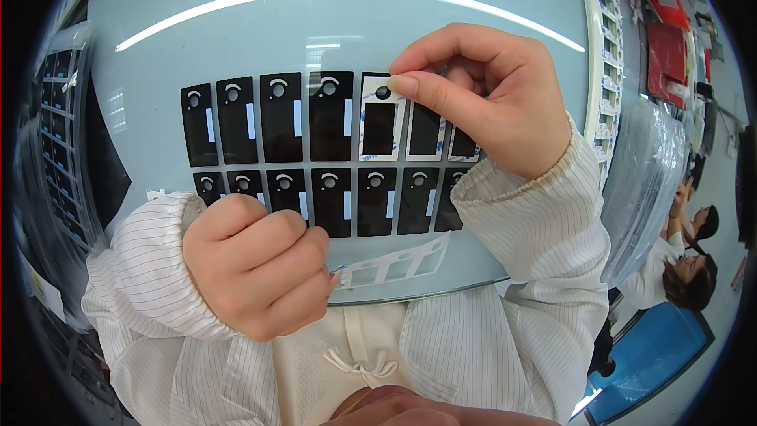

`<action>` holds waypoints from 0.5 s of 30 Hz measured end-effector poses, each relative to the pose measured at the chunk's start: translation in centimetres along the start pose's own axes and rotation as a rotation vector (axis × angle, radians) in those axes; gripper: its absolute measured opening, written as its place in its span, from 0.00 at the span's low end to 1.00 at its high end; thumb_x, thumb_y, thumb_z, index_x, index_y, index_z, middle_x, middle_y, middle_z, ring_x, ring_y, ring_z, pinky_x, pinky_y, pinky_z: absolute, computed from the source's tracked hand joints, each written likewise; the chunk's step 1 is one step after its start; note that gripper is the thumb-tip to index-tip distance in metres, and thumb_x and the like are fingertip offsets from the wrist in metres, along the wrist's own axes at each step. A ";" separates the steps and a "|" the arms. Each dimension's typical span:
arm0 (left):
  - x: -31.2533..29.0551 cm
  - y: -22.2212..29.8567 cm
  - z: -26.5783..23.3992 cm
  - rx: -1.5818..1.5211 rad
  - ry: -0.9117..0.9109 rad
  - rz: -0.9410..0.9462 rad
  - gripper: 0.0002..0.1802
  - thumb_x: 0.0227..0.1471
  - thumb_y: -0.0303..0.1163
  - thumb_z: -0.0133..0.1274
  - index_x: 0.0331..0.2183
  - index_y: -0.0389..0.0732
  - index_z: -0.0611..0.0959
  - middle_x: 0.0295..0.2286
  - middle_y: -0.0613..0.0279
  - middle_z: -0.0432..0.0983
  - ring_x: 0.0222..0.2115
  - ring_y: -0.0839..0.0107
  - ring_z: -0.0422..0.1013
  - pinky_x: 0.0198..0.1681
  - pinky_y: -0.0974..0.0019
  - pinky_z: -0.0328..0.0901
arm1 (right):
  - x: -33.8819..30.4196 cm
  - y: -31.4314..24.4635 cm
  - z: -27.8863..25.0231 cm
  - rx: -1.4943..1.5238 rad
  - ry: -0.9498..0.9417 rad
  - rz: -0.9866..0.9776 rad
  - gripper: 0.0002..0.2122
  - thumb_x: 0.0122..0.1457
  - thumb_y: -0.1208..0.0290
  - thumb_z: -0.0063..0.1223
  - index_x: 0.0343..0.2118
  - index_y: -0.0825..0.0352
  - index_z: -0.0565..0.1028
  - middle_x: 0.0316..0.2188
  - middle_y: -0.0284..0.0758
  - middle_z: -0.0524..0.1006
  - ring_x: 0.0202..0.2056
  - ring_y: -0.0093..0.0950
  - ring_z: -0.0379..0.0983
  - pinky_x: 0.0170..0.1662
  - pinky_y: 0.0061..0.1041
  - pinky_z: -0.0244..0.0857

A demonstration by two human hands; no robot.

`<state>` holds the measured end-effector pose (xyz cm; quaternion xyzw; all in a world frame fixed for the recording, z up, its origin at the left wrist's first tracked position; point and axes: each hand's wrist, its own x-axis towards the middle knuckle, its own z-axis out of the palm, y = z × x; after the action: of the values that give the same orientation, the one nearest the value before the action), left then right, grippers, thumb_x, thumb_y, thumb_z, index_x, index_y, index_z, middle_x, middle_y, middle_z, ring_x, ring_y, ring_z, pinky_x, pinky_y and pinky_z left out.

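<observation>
Two rows of black rectangular panels lie on the glass tabletop, each with a round hole and a curved white mark, such as this upper-row panel [330, 122]. My right hand [497, 95] pinches thumb against forefinger at the upper right corner of a white adhesive frame [368, 122], which lies over a black panel. To its right, two more panels carry such frames, partly covered by my hand and sleeve. My left hand [260, 264] is closed in a fist near the lower row's left end. From its fingers a thin whitish strip with cut-out windows [402, 265] slants rightward over the table's near edge.
At left stands a clear tray holding black panels [59, 138]. A long white rack or sheet [603, 71] runs along the right edge, beside clear plastic bags [643, 181] and red boxes [666, 63]. Other people [682, 276] sit farther right.
</observation>
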<state>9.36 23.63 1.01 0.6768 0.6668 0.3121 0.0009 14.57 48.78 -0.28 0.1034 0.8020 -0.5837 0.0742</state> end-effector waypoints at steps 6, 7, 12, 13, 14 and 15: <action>-0.1 0.2 0.0 0.012 -0.004 -0.020 0.11 0.22 0.33 0.57 0.14 0.42 0.72 0.19 0.65 0.70 0.22 0.70 0.67 0.24 0.69 0.56 | 0.0 0.0 0.1 -0.002 0.002 -0.010 0.05 0.54 0.79 0.61 0.34 0.71 0.80 0.19 0.18 0.71 0.18 0.06 0.52 0.21 0.10 0.44; -0.1 0.2 0.0 0.010 0.001 -0.022 0.11 0.22 0.33 0.57 0.15 0.42 0.72 0.18 0.65 0.69 0.22 0.70 0.67 0.24 0.69 0.56 | 0.0 0.0 0.1 0.004 0.003 -0.009 0.05 0.54 0.79 0.61 0.34 0.71 0.80 0.19 0.18 0.71 0.18 0.06 0.52 0.21 0.10 0.44; 0.0 0.1 0.0 0.006 -0.012 -0.007 0.12 0.21 0.34 0.56 0.15 0.42 0.72 0.18 0.66 0.69 0.22 0.70 0.67 0.24 0.69 0.56 | 0.0 0.1 0.0 -0.005 0.004 -0.002 0.05 0.54 0.79 0.62 0.34 0.71 0.80 0.19 0.18 0.71 0.18 0.06 0.52 0.21 0.10 0.44; -0.1 0.1 0.0 0.000 -0.015 -0.013 0.12 0.21 0.34 0.56 0.15 0.42 0.72 0.18 0.66 0.69 0.22 0.69 0.67 0.25 0.68 0.56 | 0.0 0.0 0.1 0.002 0.003 -0.005 0.05 0.54 0.79 0.62 0.33 0.71 0.80 0.19 0.18 0.71 0.18 0.06 0.52 0.21 0.10 0.44; -0.1 0.0 0.0 -0.001 -0.014 -0.012 0.12 0.21 0.34 0.56 0.15 0.42 0.72 0.18 0.66 0.69 0.22 0.69 0.67 0.25 0.68 0.56 | 0.0 0.0 0.1 0.009 0.003 -0.008 0.05 0.54 0.79 0.62 0.33 0.71 0.80 0.19 0.18 0.71 0.18 0.06 0.51 0.21 0.10 0.44; -0.1 0.0 0.0 0.005 -0.013 -0.008 0.12 0.21 0.34 0.56 0.15 0.42 0.73 0.18 0.66 0.69 0.22 0.69 0.67 0.25 0.68 0.56 | 0.0 0.0 0.1 0.008 0.003 -0.007 0.05 0.54 0.79 0.62 0.33 0.71 0.80 0.19 0.18 0.71 0.18 0.06 0.51 0.21 0.10 0.44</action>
<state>9.37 23.54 0.95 0.6760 0.6703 0.3060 0.0047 14.53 48.71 -0.32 0.1016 0.8001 -0.5870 0.0703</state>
